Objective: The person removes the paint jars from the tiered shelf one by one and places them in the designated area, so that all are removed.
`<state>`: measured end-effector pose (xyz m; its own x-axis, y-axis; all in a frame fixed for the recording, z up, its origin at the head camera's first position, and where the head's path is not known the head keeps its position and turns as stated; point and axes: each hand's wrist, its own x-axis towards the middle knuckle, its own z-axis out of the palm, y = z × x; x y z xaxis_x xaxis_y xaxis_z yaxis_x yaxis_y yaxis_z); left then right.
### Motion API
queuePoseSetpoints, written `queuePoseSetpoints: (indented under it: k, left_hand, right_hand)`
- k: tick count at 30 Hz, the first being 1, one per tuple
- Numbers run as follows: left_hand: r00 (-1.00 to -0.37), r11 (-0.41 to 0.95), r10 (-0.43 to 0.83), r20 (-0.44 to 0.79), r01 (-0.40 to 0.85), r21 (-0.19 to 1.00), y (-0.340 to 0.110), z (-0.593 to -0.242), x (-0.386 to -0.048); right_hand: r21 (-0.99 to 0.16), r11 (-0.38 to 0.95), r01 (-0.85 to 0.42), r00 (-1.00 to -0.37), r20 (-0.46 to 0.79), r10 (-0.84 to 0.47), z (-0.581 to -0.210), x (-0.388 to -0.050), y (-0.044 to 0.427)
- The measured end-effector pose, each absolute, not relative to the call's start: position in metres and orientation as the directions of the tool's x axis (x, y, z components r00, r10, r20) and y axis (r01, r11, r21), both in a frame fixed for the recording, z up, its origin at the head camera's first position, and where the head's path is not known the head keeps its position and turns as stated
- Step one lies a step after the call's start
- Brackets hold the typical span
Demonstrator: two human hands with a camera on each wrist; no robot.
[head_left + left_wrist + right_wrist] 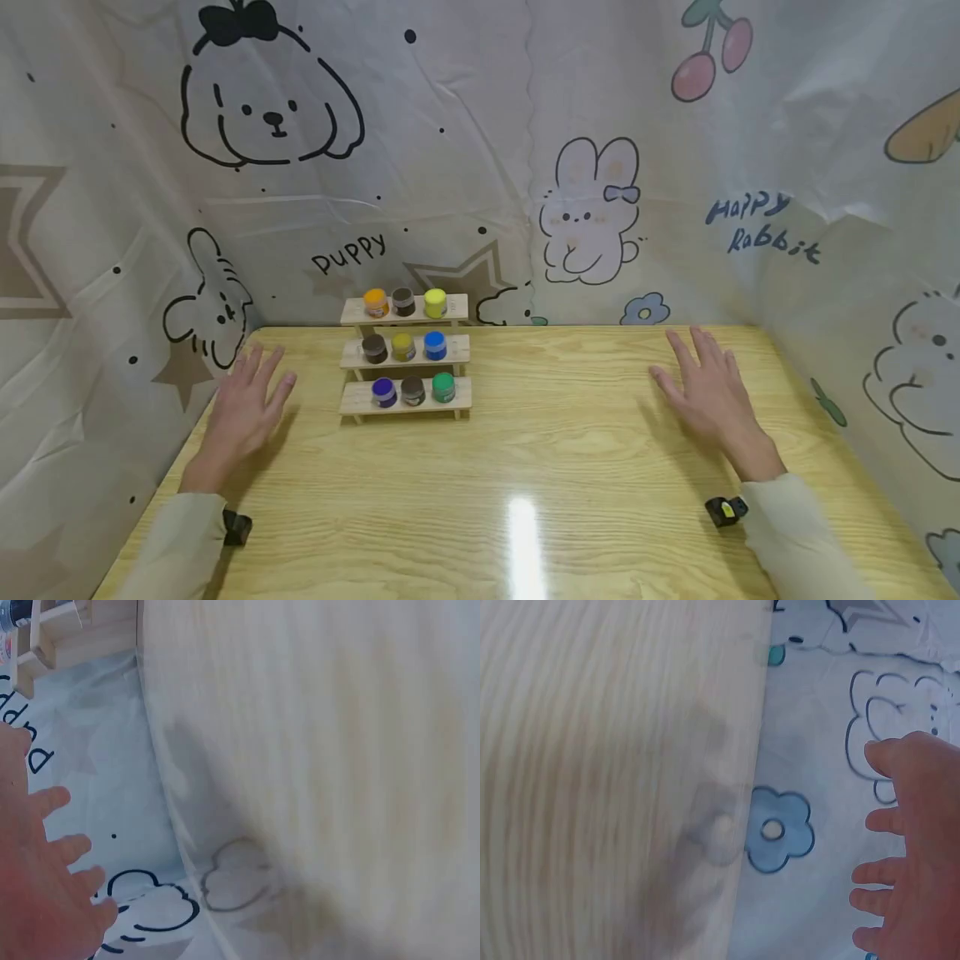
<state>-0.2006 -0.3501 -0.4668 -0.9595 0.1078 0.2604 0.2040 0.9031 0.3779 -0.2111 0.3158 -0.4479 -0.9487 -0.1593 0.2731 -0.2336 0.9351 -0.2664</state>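
Nearest to the viewer are a left sleeve [172,546] and a right sleeve [798,533], both of pale colour, with a small black device [237,528] at the left wrist and another black device [724,512] at the right wrist. Between the sleeves, a bright reflection [525,542] shines on the wood-grained counter [570,433].

A little farther, the left hand [242,408] is by the left edge of the counter, and the right hand [708,396] is toward its right side. In both hands the grip is apart: the fingers are extended and spread. The shadows of the hands fall on the counter.

Between the hands, nearer to the left one but apart from it, stands a wooden rack [463,393] with three steps, at the far side of the counter. On its lowest step are, from left to right, a purple jar [384,392], a grey-brown jar [412,390] and a green jar [443,387]. The middle step carries a dark brown jar [374,348], a mustard jar [403,347] and a blue jar [435,345]. On the highest are an orange jar [376,302], a dark grey jar [403,302] and a bright yellow jar [435,302].

Behind the counter hangs a whitish sheet [457,175], printed with a puppy [273,121] and a rabbit [592,229].
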Motion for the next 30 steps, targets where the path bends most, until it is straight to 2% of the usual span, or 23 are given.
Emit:
queuePoseSetpoints:
  k: [8, 15, 23, 30]
  left_hand:
    - [-0.959, 0.834, 0.118, 0.256, 0.236, 0.499, -0.331, -0.465, -0.198]
    - [-0.966, 0.75, 0.165, 0.2, 0.255, 0.611, -0.309, -0.47, -0.194]
    - [-0.973, 0.642, 0.121, 0.197, 0.228, 0.732, -0.287, -0.472, -0.189]
    - [-0.984, 0.502, 0.085, 0.157, 0.178, 0.846, -0.275, -0.474, -0.184]
  right_hand:
    - [-0.315, 0.892, -0.324, -0.904, 0.38, -0.195, -0.443, -0.217, 0.286]
    - [-0.341, 0.851, -0.4, -0.854, 0.475, -0.211, -0.439, -0.225, 0.255]
    - [-0.352, 0.811, -0.468, -0.829, 0.494, -0.264, -0.435, -0.231, 0.215]
    - [-0.454, 0.731, -0.51, -0.831, 0.481, -0.28, -0.424, -0.237, 0.184]
